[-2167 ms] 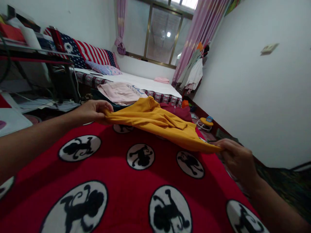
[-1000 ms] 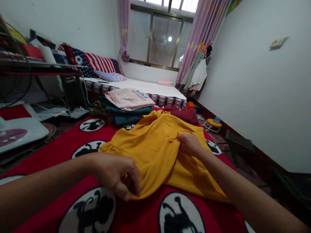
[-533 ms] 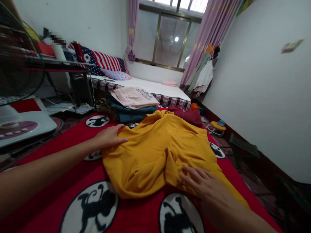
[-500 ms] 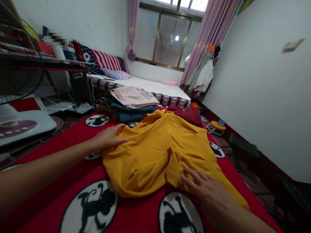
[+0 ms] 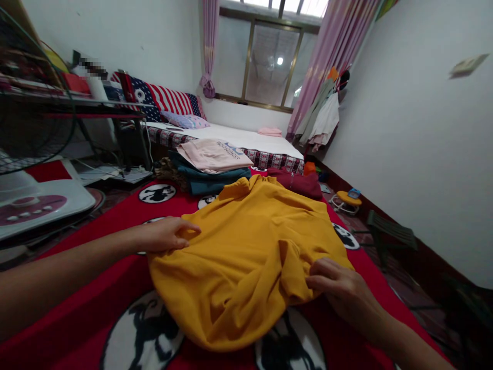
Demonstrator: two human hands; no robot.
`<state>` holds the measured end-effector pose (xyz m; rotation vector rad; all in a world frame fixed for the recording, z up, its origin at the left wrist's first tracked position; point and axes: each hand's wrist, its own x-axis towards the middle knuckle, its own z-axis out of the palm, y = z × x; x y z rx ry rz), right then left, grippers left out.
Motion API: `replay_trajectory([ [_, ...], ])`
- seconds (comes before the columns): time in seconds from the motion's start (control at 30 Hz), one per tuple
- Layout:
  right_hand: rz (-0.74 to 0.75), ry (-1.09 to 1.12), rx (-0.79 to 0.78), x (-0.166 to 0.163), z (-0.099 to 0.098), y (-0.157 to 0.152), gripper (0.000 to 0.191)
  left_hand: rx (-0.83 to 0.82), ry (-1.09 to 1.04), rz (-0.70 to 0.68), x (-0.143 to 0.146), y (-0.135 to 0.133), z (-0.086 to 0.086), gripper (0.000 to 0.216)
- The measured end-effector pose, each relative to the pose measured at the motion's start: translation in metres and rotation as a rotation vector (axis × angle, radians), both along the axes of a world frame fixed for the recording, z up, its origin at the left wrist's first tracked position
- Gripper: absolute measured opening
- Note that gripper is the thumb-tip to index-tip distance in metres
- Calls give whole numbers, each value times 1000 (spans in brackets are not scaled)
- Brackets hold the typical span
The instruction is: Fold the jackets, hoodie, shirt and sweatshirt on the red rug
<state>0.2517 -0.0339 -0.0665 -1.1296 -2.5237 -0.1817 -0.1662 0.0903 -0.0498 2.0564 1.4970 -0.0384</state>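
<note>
A yellow top (image 5: 239, 231) lies spread and wrinkled on the red blanket (image 5: 370, 288), which has black figures in white circles. At the top's left edge, my left hand (image 5: 167, 235) is closed on the cloth, thumb and fingers curled near each other. My right hand (image 5: 333, 280) pinches a bunched fold at the lower right part of the top. The top's near edge droops in a rounded curve over two of the white circles.
Behind the top sit folded clothes, a pink shirt (image 5: 213, 154) over teal cloth (image 5: 215, 181), and a maroon garment (image 5: 296, 182). A fan (image 5: 34, 200) stands at left. To the right are a yellow stool (image 5: 346, 200) and a dark green folding stool (image 5: 393, 229).
The yellow top's near edge has come closer to me and its lower right part is gathered up. My right hand has closed on the cloth; my left hand has shifted slightly nearer.
</note>
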Motion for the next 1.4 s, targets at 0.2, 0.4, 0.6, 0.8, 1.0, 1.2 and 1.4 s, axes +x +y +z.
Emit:
replay_trajectory([
  [0.2,-111,-22,-523,5,33,-18,27,4,58,-187,0,-27,24,48],
  [0.4,-149,203,-784,-8,78,35,43,505,351,-118,42,13,44,28],
  [0.6,-220,420,-286,-30,-7,116,50,600,-56,-226,123,73,-11,59],
  [0.8,-391,622,-224,-9,-48,120,33,500,-62,189,128,139,-43,65],
  [1.0,-723,751,-106,12,-45,135,40,644,41,227,138,138,-56,63],
  [1.2,-1104,487,-5,69,-25,179,57,721,99,199,142,136,-63,62],
  [1.4,-1362,319,-138,98,-22,212,73,775,123,208,143,135,-65,60],
])
